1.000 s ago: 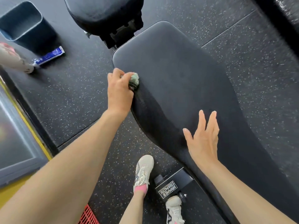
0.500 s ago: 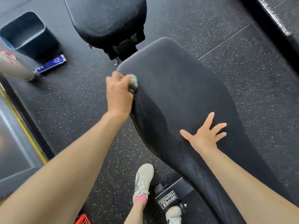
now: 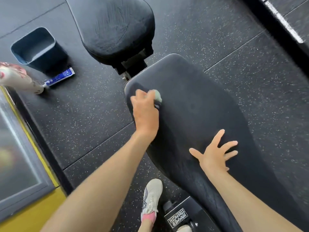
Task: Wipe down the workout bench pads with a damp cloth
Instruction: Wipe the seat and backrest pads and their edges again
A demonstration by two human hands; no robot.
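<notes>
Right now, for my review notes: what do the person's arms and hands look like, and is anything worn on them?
Both arms are bare up to the frame edge: no sleeves in view. The left hand and right hand have no gloves. No rings, watch, wristbands or markings are visible on either wrist or forearm.

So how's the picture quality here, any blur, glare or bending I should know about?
Head view: the centre is sharp, with the left hand bunching the cloth on the long bench pad; the right hand is crisp too. The left edge smears around the bottle. The wide lens bows the floor seams, and soft sheen shows wipe streaks on the seat pad.
</notes>
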